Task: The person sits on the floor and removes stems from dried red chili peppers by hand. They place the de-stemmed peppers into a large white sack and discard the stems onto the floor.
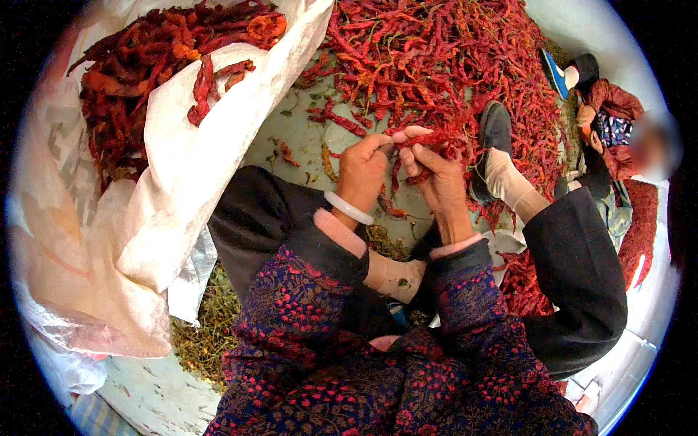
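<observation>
I see my left hand (361,171) and right hand (436,178) both pinched shut on one dried chilli (429,138), brittle enough, I judge, to snap and scatter onto the floor (291,138).

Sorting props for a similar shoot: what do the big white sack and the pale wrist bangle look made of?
The big white sack looks like woven plastic: slight sheen, stiff creases. The pale wrist bangle on the left hand looks smooth and glossy, possibly jade or glass; it cannot be told.

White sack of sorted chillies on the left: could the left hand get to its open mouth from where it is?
Probably yes. The left hand pinches a chilli with the right hand; the white sack lies open just left, nothing between.
</observation>
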Motion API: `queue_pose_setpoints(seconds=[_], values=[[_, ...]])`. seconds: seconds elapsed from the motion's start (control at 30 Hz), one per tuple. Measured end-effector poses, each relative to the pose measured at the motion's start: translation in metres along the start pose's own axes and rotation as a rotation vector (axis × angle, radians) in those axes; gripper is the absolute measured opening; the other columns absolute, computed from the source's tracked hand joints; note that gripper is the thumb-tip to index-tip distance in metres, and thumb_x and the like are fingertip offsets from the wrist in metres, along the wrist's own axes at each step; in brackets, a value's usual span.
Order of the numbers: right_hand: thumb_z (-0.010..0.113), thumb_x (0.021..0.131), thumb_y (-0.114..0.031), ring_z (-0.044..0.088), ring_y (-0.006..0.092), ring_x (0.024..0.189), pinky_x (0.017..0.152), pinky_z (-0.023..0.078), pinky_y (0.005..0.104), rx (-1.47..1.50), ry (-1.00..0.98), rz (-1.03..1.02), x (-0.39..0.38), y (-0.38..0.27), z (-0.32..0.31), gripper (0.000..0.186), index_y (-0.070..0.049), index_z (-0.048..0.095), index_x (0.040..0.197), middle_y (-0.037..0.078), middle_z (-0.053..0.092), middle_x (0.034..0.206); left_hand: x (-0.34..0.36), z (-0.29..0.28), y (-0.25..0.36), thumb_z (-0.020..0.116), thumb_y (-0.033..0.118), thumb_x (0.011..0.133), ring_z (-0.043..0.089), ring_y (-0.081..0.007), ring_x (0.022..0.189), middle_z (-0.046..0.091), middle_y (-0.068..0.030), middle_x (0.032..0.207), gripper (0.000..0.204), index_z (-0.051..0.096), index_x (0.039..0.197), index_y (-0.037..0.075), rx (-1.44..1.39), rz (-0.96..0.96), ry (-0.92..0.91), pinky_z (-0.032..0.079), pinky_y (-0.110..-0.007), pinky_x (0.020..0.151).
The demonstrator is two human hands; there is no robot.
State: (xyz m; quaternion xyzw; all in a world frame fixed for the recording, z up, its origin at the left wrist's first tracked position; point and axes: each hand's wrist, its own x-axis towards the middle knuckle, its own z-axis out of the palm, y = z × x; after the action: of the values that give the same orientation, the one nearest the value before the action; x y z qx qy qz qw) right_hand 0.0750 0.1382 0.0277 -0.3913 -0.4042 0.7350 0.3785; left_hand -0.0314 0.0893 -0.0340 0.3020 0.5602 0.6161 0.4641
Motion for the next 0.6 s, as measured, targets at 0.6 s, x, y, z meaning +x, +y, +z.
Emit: queue_pose_setpoints(seconds=[0.6], values=[[0.055,0.085,-0.015,0.058,0.0164,0.053,0.047,0.048,0.024,-0.417,-0.393,0.562,0.025,-0.059,-0.027,0.024,0.005,0.054,0.099,0.015,0.062,0.074,-0.005,-0.014,0.029,0.053,0.003,0.076,0.057,-0.0318,0.069,0.058,-0.0142,0.078,0.017,0.057,0.092,0.002,0.66,0.64,-0.077,0.046,-0.038,0.059]])
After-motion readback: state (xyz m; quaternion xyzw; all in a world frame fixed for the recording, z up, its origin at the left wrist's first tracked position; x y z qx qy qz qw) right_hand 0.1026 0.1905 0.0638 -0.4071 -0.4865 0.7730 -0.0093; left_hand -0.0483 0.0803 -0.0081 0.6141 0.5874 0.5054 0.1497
